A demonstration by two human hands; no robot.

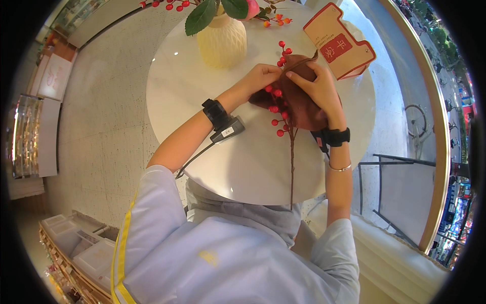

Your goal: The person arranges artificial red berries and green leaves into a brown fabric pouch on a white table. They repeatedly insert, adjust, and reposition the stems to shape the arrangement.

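Observation:
A brown soft cloth piece (305,110), perhaps a cap or a pouch, is held above the round white table (262,167). My left hand (265,78) pinches its left edge between thumb and fingertips. On the other side my right hand (322,87) grips it, the thumb lying on the near face and the fingers partly hidden behind a fold. A sprig of red berries (278,92) runs along the cloth, its bare brown stem (292,163) pointing towards me past the table edge. Whether the sprig is attached to the cloth I cannot tell.
A cream ribbed vase (222,41) with leaves and berries stands at the back of the table. Right of it is a folded beige card with a red border (343,47), bearing writing. A black wrist device (229,129) trails a cable from my left wrist.

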